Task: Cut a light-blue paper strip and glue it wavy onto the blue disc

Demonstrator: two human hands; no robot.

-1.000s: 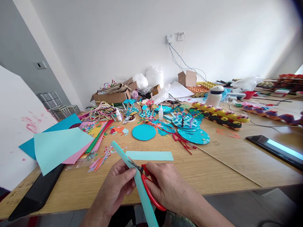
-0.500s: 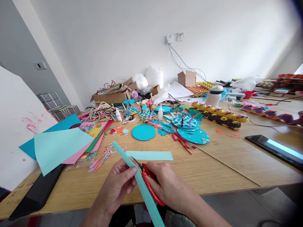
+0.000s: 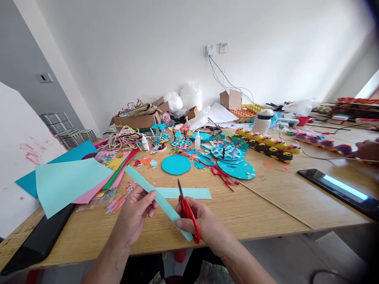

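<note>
My left hand (image 3: 134,215) pinches a long light-blue paper strip (image 3: 156,201) near its upper half, and the strip runs diagonally down to the right. My right hand (image 3: 204,227) grips red-handled scissors (image 3: 187,211) with their blades closed and pointing up, away from the strip. The fingers of that hand also touch the strip's lower end. A second light-blue strip (image 3: 189,193) lies flat on the wooden table (image 3: 266,209) just beyond both hands.
Coloured paper sheets (image 3: 68,181) lie at the left over a black board (image 3: 38,240). Blue paper discs (image 3: 176,164), craft pieces, glue bottles (image 3: 197,140) and cardboard boxes (image 3: 136,118) crowd the middle. A tablet (image 3: 340,189) lies at the right, where another person's hand (image 3: 367,150) rests.
The scissors have come off the strip and now point upward with closed blades. The strip looks shorter, its lower end at my right hand. Both hands have shifted slightly up and left.
</note>
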